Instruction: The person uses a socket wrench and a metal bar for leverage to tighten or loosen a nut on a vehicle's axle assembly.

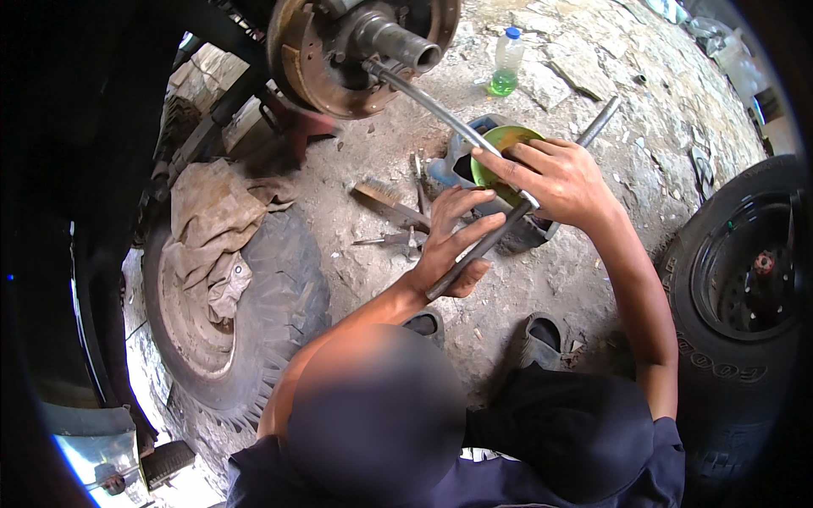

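Note:
A long metal wrench (440, 113) slants from the hub of an exposed brake assembly (296, 63) toward my hands. At its near end a dark metal crossbar (483, 251) crosses it. My right hand (550, 176) is closed over the junction, its index finger lying along the wrench's shaft. Lower down, my left hand (453, 241) cradles the crossbar between loosely bent fingers and thumb. The bar's far end sticks out beyond my right hand. Where the wrench meets the hub, its tip is too small to make out. Behind my right hand sits a green bowl (484, 173), partly hidden.
A wire brush (389, 201) and a hammer (413, 241) lie on the rough ground. A bottle of green liquid (506, 63) stands beyond. One tyre (292, 279) with a brown cloth (212, 207) is at left; another tyre (690, 275) is at right.

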A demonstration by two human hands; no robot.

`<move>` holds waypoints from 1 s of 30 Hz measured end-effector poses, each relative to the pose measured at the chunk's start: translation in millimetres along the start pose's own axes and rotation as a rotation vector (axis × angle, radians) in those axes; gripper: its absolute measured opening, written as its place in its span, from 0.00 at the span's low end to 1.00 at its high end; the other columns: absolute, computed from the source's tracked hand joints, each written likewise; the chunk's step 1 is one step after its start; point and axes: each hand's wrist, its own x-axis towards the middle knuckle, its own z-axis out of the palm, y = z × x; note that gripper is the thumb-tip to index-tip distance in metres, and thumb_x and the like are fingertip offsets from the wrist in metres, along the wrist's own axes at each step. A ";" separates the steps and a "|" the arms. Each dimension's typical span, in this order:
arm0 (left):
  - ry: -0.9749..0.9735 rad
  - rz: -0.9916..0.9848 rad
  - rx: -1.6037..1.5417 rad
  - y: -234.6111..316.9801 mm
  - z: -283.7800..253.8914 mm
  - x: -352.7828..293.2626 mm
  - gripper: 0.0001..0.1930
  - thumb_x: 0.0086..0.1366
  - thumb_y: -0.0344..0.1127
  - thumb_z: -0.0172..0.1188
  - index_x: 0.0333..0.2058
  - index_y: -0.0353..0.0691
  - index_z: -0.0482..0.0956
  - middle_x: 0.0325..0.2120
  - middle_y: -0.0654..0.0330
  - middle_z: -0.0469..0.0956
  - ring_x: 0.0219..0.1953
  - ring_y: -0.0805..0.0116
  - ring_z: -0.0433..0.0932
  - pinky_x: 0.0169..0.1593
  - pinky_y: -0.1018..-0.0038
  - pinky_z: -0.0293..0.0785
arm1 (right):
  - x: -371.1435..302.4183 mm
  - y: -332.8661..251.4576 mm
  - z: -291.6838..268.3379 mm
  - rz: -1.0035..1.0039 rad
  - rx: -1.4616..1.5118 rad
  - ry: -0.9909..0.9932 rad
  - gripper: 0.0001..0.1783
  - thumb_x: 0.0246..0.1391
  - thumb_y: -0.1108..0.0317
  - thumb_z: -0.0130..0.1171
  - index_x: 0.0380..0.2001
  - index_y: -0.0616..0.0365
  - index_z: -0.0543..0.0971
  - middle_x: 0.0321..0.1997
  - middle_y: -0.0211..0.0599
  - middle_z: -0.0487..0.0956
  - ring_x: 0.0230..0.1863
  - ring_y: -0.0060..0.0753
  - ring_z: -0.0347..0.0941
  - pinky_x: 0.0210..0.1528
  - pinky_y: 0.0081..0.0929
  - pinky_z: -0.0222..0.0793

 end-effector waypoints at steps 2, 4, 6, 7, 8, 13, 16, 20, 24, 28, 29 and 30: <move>0.098 -0.076 -0.024 4.5 7.2 -3.3 0.23 0.69 0.51 0.52 0.56 0.44 0.69 0.56 0.45 0.67 0.61 0.46 0.64 0.66 0.45 0.52 | 3.6 6.6 -5.0 -0.047 -0.059 0.069 0.18 0.44 0.63 0.64 0.42 0.52 0.82 0.29 0.27 0.77 0.33 0.27 0.73 0.40 0.25 0.70; 0.158 -0.093 -0.048 2.5 12.3 -6.0 0.17 0.68 0.43 0.51 0.50 0.41 0.72 0.55 0.46 0.67 0.60 0.47 0.65 0.65 0.46 0.53 | -5.7 31.9 0.9 0.051 -0.106 0.165 0.12 0.44 0.59 0.68 0.31 0.52 0.82 0.25 0.27 0.77 0.32 0.27 0.73 0.38 0.26 0.68; 0.152 -0.097 -0.034 1.0 11.2 -10.2 0.16 0.67 0.42 0.52 0.50 0.41 0.72 0.55 0.47 0.67 0.60 0.47 0.65 0.66 0.46 0.53 | -20.9 42.3 -2.3 0.239 -0.132 0.118 0.19 0.43 0.54 0.72 0.13 0.52 0.75 0.16 0.28 0.75 0.26 0.28 0.72 0.33 0.29 0.65; 0.150 -0.102 -0.027 2.7 9.3 -7.0 0.16 0.66 0.41 0.52 0.50 0.42 0.72 0.55 0.47 0.67 0.60 0.47 0.65 0.66 0.46 0.53 | -19.0 36.7 -0.7 0.266 -0.144 0.152 0.20 0.44 0.55 0.72 0.12 0.52 0.75 0.15 0.28 0.75 0.24 0.28 0.71 0.32 0.29 0.65; 0.150 -0.067 -0.032 4.0 7.2 -3.5 0.15 0.63 0.35 0.51 0.48 0.42 0.74 0.54 0.48 0.69 0.60 0.47 0.65 0.66 0.46 0.53 | -14.3 29.6 2.0 0.291 -0.156 0.188 0.20 0.44 0.56 0.71 0.11 0.52 0.74 0.14 0.28 0.74 0.21 0.28 0.70 0.31 0.29 0.64; 0.192 0.132 -0.072 23.9 -18.0 70.3 0.13 0.54 0.31 0.48 0.37 0.38 0.76 0.46 0.47 0.74 0.57 0.49 0.69 0.64 0.49 0.58 | -41.7 6.7 76.9 0.694 0.279 0.232 0.20 0.49 0.62 0.69 0.09 0.54 0.73 0.10 0.26 0.69 0.16 0.29 0.67 0.27 0.25 0.64; 0.013 0.229 -0.095 25.8 -7.6 144.3 0.11 0.52 0.31 0.49 0.33 0.40 0.78 0.39 0.52 0.77 0.52 0.52 0.73 0.62 0.50 0.61 | -31.0 -57.6 116.9 0.853 0.790 0.789 0.22 0.55 0.60 0.65 0.11 0.55 0.72 0.11 0.18 0.64 0.17 0.18 0.62 0.24 0.21 0.59; -0.297 0.107 -0.075 -0.1 32.6 194.4 0.11 0.49 0.29 0.47 0.28 0.38 0.79 0.27 0.50 0.79 0.38 0.53 0.77 0.51 0.57 0.72 | -32.7 -120.2 137.6 1.248 1.545 0.408 0.22 0.64 0.54 0.55 0.19 0.53 0.69 0.15 0.21 0.62 0.18 0.18 0.56 0.24 0.22 0.52; -0.716 -0.410 -0.091 -29.7 59.1 217.0 0.12 0.53 0.35 0.51 0.25 0.32 0.79 0.22 0.47 0.79 0.29 0.55 0.80 0.38 0.63 0.76 | 7.3 -161.6 92.6 1.144 2.184 0.595 0.19 0.66 0.51 0.50 0.28 0.53 0.70 0.17 0.25 0.61 0.19 0.20 0.55 0.27 0.26 0.54; -0.769 -0.470 0.019 -29.1 64.3 219.4 0.17 0.54 0.40 0.51 0.28 0.29 0.81 0.28 0.39 0.81 0.36 0.50 0.82 0.44 0.61 0.77 | 12.7 -146.3 61.1 1.151 2.078 0.749 0.25 0.62 0.44 0.54 0.43 0.57 0.71 0.28 0.33 0.72 0.25 0.24 0.65 0.28 0.27 0.64; -0.796 -0.458 0.025 -28.6 62.6 218.0 0.19 0.55 0.42 0.51 0.30 0.28 0.81 0.30 0.38 0.80 0.38 0.50 0.82 0.45 0.61 0.77 | 12.7 -133.3 60.6 1.205 2.034 0.830 0.26 0.61 0.45 0.56 0.44 0.58 0.71 0.30 0.35 0.74 0.25 0.25 0.67 0.27 0.26 0.65; -0.822 -0.447 0.034 -29.0 58.9 215.6 0.21 0.55 0.43 0.52 0.32 0.28 0.81 0.32 0.37 0.80 0.40 0.49 0.82 0.46 0.61 0.76 | 13.8 -121.6 60.4 1.258 1.992 0.900 0.27 0.60 0.46 0.57 0.46 0.60 0.71 0.32 0.37 0.76 0.25 0.25 0.69 0.25 0.25 0.66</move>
